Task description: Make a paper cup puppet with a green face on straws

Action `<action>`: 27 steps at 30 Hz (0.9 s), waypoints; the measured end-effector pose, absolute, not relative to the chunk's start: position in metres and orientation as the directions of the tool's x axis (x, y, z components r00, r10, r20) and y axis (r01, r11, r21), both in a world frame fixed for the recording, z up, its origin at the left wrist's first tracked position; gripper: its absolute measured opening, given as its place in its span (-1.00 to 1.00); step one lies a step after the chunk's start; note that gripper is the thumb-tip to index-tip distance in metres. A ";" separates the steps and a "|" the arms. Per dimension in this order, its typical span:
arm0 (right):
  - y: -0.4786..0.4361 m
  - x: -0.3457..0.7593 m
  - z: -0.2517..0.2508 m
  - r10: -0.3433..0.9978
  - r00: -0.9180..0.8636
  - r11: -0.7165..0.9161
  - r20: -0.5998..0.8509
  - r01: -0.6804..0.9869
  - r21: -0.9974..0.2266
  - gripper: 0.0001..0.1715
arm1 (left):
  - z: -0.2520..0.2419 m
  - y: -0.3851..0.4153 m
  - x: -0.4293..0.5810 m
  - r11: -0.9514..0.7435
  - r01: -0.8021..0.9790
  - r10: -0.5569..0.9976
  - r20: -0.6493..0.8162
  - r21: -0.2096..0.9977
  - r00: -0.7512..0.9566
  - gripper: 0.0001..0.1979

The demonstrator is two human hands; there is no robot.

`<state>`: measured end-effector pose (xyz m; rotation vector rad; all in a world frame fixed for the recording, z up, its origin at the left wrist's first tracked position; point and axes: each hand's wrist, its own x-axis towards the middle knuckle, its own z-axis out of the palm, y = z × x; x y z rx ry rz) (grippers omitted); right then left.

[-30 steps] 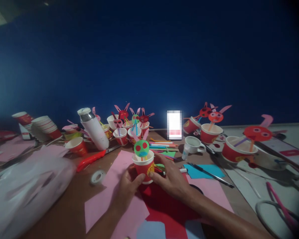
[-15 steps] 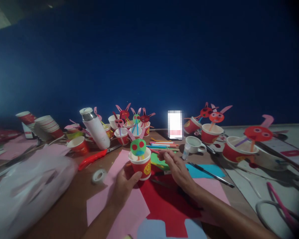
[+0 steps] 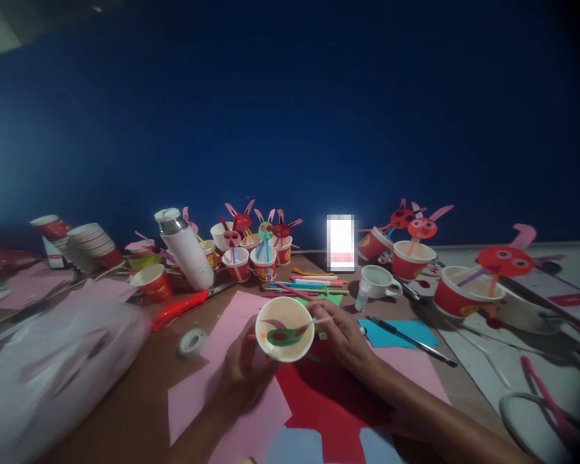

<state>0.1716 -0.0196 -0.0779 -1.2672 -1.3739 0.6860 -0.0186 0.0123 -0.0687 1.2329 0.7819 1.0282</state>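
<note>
Paper cup [image 3: 285, 308] tipped up between two bare hands, over the middle of a crowded desk [image 3: 140, 386]

Cup mouth turned toward the viewer, pale inside. Across the opening, a green paper face [image 3: 287, 336] with red eyes, seen at a slant, pink paper ears [image 3: 310, 323] to either side. Around the cup's left wall and underside, the left hand [image 3: 242, 361], fingers curled against the cup and mostly hidden. By the right rim, the right hand [image 3: 341, 328], fingers bunched near the tip of one ear; impossible to tell whether pinching or merely close.

Beneath, toward the desk's near edge, a pink sheet [image 3: 265, 406] and a red sheet [image 3: 338, 393]. Beyond the hands, coloured sticks [image 3: 314, 281]; farther right, a white mug [image 3: 377, 281] and a black pen [image 3: 410, 340] across blue paper [image 3: 381, 336]. Along the far edge, more red cups [image 3: 235, 272] topped with long-eared faces, and a white flask [image 3: 186, 251] to their left.

Judging by looks: very light, thin-walled, likely to dent under a squeeze; smooth but probably not slippery in dry fingers. Face and ears probably limp, easily creased or pulled loose. Best held low around the wall, broadly and gently, clear of the ears.
</note>
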 end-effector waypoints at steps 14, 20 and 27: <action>-0.028 0.170 -0.078 0.907 0.030 0.365 0.421 0.442 -0.819 -0.82 | -0.073 0.026 -0.024 0.025 -0.111 0.921 0.020 0.993 0.390 -0.59; -0.023 0.169 -0.081 0.888 0.018 0.388 0.460 0.508 -0.769 -0.87 | -0.077 0.027 -0.025 0.079 -0.064 0.922 -0.049 0.995 0.384 -0.55; -0.023 0.169 -0.080 0.900 0.046 0.358 0.432 0.485 -0.798 -0.85 | -0.074 0.031 -0.028 0.014 -0.167 0.887 0.065 0.986 0.456 -0.42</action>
